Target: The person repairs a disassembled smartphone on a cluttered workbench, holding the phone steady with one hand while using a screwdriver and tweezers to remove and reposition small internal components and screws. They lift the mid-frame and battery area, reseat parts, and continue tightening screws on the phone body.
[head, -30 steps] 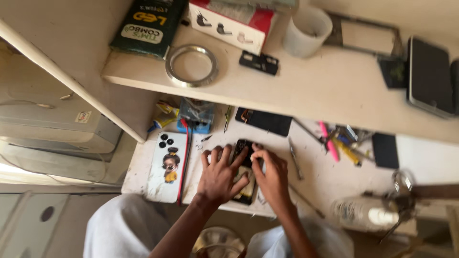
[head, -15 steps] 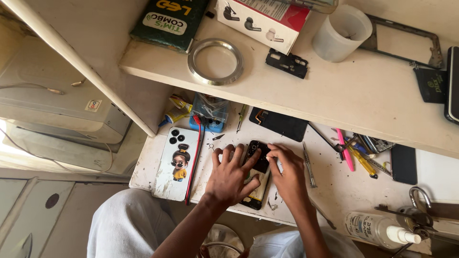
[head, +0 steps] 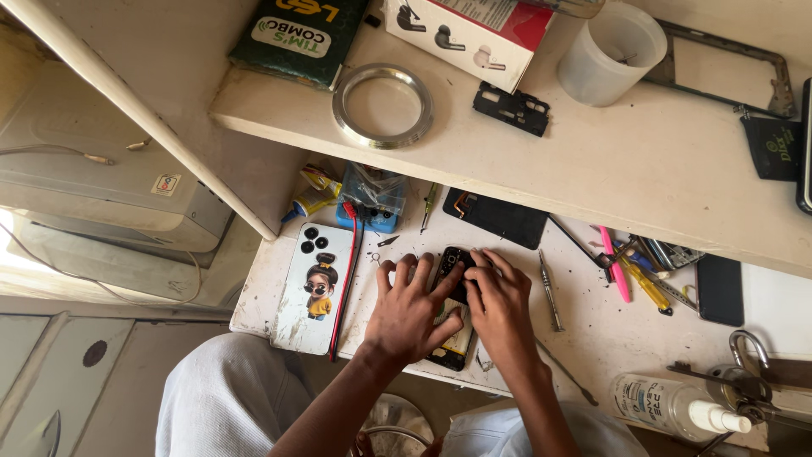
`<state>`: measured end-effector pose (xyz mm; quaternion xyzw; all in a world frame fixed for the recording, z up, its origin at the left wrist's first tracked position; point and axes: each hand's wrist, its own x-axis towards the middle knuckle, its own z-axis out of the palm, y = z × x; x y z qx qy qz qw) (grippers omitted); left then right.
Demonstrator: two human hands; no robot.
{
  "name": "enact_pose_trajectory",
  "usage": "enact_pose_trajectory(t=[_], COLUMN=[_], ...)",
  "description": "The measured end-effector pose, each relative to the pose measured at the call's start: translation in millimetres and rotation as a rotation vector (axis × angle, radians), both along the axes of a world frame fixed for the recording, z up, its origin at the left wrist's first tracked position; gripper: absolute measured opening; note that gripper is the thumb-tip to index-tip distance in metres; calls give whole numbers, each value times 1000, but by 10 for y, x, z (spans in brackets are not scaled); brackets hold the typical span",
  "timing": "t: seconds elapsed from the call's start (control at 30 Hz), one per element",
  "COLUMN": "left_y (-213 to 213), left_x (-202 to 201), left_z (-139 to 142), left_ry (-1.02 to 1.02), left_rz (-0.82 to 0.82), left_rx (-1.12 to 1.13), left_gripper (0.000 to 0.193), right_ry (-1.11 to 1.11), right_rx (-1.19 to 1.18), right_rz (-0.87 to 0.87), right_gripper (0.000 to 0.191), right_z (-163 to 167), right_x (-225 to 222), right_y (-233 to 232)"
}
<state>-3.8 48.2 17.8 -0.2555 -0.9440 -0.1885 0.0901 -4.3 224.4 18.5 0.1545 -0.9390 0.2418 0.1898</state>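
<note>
The left hand lies spread flat on the opened phone — its long axis runs away from the person along the worktable. The right hand, fingers curled, presses the phone's upper end — both equally near.

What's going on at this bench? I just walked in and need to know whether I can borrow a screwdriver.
A seated person is bent over an opened phone lying on the white worktable. The left hand lies flat over it, and the right hand presses its fingertips on the upper end. A phone back cover with a cartoon figure lies to the left. A screwdriver lies unused just right of the hands, beside pink and yellow tools.
</note>
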Motion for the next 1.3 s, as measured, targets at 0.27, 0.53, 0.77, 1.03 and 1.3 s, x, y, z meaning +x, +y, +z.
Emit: enact_pose_trajectory(t=[0.27,0.53,0.77,1.03,1.3], left_y=[3,-3,-6,-14,4], left_x=[6,4,5,-4,-5], left_z=[-5,-1,-9,-9,-25], left_ry=[39,31,21,-12,3], left_rz=[11,5,0,-3,-3], left_rx=[24,38,42,32,24], left_gripper=[69,69,70,69,69], right_ry=[-144,-113,-113,-103,43], right_rx=[-174,-108,-15,-152,54], right_rz=[14,63,105,104,-377], right_gripper=[15,16,24,33,25], right_z=[68,117,192,243,126], right_x=[-43,-16,56,48,170], right_y=[107,129,114,180,797])
